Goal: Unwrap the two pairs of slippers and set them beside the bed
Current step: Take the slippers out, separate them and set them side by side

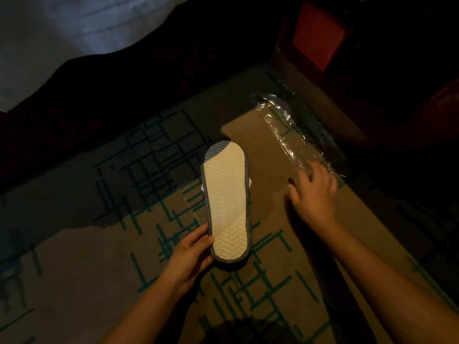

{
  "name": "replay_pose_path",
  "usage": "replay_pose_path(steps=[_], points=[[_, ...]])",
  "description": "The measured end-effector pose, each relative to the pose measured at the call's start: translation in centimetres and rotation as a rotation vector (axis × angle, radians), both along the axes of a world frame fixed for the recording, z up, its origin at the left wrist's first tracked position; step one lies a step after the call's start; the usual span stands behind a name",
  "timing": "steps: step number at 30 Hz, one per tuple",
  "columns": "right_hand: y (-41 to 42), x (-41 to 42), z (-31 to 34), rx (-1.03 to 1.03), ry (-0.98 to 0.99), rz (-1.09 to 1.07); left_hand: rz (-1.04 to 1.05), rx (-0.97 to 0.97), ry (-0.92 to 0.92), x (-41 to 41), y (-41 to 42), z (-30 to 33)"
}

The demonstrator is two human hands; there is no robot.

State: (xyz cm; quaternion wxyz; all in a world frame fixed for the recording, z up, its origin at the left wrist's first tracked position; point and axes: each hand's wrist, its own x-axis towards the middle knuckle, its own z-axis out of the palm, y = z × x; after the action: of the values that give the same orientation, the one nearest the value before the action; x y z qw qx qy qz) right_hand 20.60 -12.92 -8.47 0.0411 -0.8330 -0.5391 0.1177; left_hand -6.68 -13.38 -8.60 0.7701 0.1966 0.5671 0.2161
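Left hand [190, 254] grips the heel of a cream-soled, grey-edged slipper [227, 202], sole up. Right hand [314, 192], fingers spread, rests on a clear plastic wrapper [295, 137] on the patterned carpet [99, 256].

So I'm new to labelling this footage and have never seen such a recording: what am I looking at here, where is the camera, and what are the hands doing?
There is no machine here. The one picture comes from a camera on a person's head, looking down at their own two bare hands over a patterned carpet. The left hand holds a slipper by its heel end, sole turned up; a second slipper seems to be tucked beneath it. The right hand reaches to a clear plastic wrapper lying on the carpet; whether it grips the wrapper I cannot tell. White bedding shows at the top left, and dark furniture at the top right.
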Motion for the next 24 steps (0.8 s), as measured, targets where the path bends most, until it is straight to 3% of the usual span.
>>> replay_pose_path(steps=[1,3,5,6,9,11,13,15,18,21,24], points=[[-0.1,-1.4,0.8,0.033,0.145,-0.008,-0.002,-0.003,-0.012,0.2,0.1,0.2],[-0.5,-4.6,2.0,-0.005,0.693,-0.102,-0.029,-0.009,-0.036,0.5,0.2,0.4],[-0.8,-7.3,3.2,-0.118,1.29,-0.336,-0.073,-0.008,-0.045,0.9,0.3,0.7],[-0.9,-8.1,3.2,-0.122,1.44,-0.443,-0.099,0.027,0.016,1.1,0.3,0.9],[-1.4,-9.5,3.0,-0.032,1.333,-0.417,-0.272,0.414,0.51,1.5,0.7,0.8],[-1.9,-10.6,2.9,0.012,1.263,-0.343,-0.289,0.637,0.628,2.2,1.2,2.0],[-2.3,-11.5,3.0,0.045,1.283,-0.249,-0.317,0.635,0.603,3.3,1.7,3.2],[-2.7,-12.0,2.8,0.01,1.274,-0.172,-0.315,0.513,0.657,4.0,2.2,3.8],[-2.7,-11.7,2.9,-0.05,1.3,-0.174,-0.344,0.438,0.671,3.8,2.6,3.8],[-2.4,-11.1,2.7,-0.108,1.369,-0.18,-0.305,0.436,0.532,3.1,2.8,4.0],[-2.3,-10.3,2.7,-0.09,1.377,-0.205,-0.172,0.29,0.304,2.5,2.9,3.8]])
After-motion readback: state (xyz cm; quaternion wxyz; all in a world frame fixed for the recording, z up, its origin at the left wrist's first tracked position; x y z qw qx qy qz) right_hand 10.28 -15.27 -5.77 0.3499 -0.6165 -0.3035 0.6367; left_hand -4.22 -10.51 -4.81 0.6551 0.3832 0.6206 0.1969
